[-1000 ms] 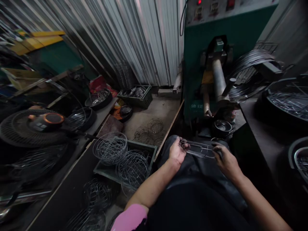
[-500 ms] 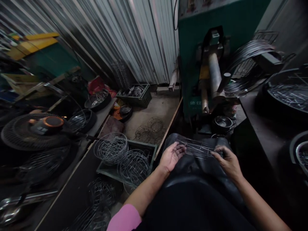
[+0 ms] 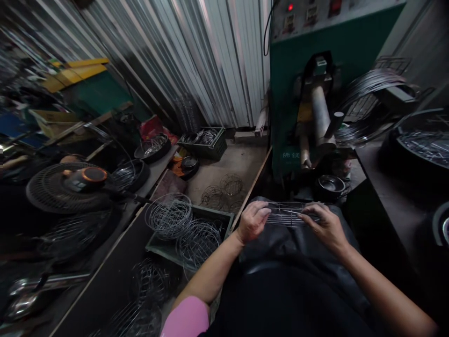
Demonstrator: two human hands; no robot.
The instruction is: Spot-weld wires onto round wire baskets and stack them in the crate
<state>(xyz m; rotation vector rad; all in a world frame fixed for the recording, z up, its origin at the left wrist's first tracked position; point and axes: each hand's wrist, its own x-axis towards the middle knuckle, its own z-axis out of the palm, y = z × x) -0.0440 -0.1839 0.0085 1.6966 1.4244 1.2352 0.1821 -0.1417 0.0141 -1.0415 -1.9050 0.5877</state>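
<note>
A wire rack (image 3: 286, 216) of thin parallel rods is held up over my lap, above dark apron cloth (image 3: 294, 243). My left hand (image 3: 253, 220) is closed on its left end, the thumb and fingers pinching the wires. At the other end my right hand (image 3: 322, 222) grips the rack, with the thumb and forefinger reaching inward over the rods. Exactly which wires the fingertips touch is too fine to tell.
Round wire baskets (image 3: 170, 216) fill a green crate (image 3: 228, 222) at the left. Ahead stands a green machine (image 3: 351, 40) with a metal cylinder (image 3: 320, 112). A fan (image 3: 52, 187) is far left; a black tub of wire pieces (image 3: 396, 157) stands right.
My left hand has closed on the left end of the wire rack, where its fingers were open before. The rack now lies more level, and the view has shifted slightly.
</note>
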